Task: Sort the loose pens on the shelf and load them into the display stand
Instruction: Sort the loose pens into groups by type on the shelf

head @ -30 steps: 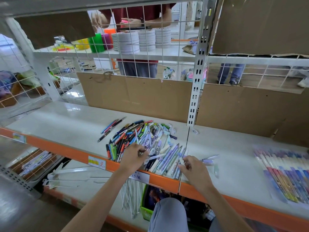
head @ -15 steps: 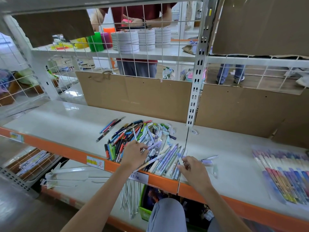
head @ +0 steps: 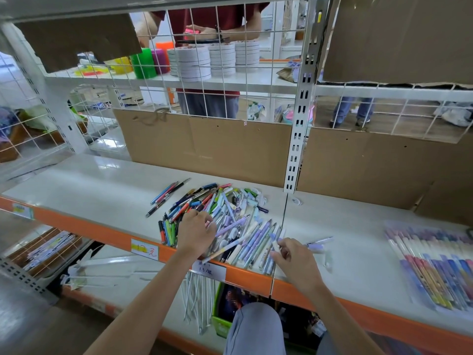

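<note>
A heap of loose pens (head: 217, 208) in many colours lies on the white shelf (head: 102, 190). Just right of the heap, several lilac and blue pens (head: 258, 242) lie side by side near the front edge. My left hand (head: 195, 234) sits on the heap's near side, fingers curled round a lilac pen (head: 231, 226) that sticks out to the right. A pale pen (head: 225, 249) slants out below that hand. My right hand (head: 294, 262) is at the front edge and pinches the tip of a white pen (head: 275, 244) from the lilac row.
Three pens (head: 167, 194) lie apart to the left of the heap. A clear pack of colourful pens (head: 435, 265) sits at the right end. An orange rail (head: 84, 230) edges the shelf. Cardboard (head: 210, 147) lines the back, and a person stands behind the wire grid.
My left hand moved slightly further into the heap, and the pale pens under it shifted and tilted. My right hand stayed at the lilac row by the front edge.
</note>
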The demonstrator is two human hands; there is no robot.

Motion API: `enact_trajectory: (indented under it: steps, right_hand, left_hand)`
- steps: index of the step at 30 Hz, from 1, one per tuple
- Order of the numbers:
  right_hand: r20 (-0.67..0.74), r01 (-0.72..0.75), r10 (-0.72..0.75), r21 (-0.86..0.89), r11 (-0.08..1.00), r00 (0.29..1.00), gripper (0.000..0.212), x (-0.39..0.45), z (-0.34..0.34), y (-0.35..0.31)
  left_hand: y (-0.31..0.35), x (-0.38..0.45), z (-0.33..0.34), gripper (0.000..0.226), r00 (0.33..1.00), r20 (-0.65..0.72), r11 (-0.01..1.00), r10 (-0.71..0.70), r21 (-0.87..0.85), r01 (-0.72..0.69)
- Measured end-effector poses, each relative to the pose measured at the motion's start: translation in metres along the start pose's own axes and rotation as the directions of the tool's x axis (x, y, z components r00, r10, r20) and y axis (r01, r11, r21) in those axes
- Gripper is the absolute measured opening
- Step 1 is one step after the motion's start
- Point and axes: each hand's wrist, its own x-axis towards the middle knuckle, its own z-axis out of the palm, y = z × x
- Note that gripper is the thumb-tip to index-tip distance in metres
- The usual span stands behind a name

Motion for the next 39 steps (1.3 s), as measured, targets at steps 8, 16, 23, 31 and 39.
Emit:
enact_trajectory:
  steps: [8, 16, 23, 31, 39]
  right_hand:
    - [0.02, -0.025, 0.024, 0.026, 0.999, 1.0, 0.03, 0.002, -0.002, -0.004]
    - [0.032, -0.025, 0.029, -0.133, 0.991, 0.999, 0.032, 0.022, -0.011, -0.016]
    - [0.1, -0.037, 0.079, -0.37, 0.928, 0.992, 0.024, 0.047, -0.02, -0.027]
    - [0.181, 0.124, -0.071, -0.3, 0.946, 0.981, 0.029, 0.069, -0.001, -0.041]
    - [0.316, 0.168, -0.034, -0.409, 0.897, 0.948, 0.02, 0.087, -0.005, -0.042]
  left_hand:
    - [0.008, -0.013, 0.011, 0.029, 0.987, 0.102, 0.99, 0.122, -0.081, -0.114]
    - [0.003, -0.013, 0.005, 0.011, 0.997, 0.036, 0.993, 0.069, -0.096, -0.065]
    - [-0.002, -0.021, 0.002, 0.007, 0.997, 0.01, 0.985, 0.083, -0.151, -0.08]
    - [0.002, -0.027, 0.017, 0.013, 0.988, 0.033, 0.98, 0.154, -0.136, -0.148]
    - [0.009, -0.01, 0.021, 0.013, 0.993, 0.029, 0.968, 0.117, -0.225, -0.108]
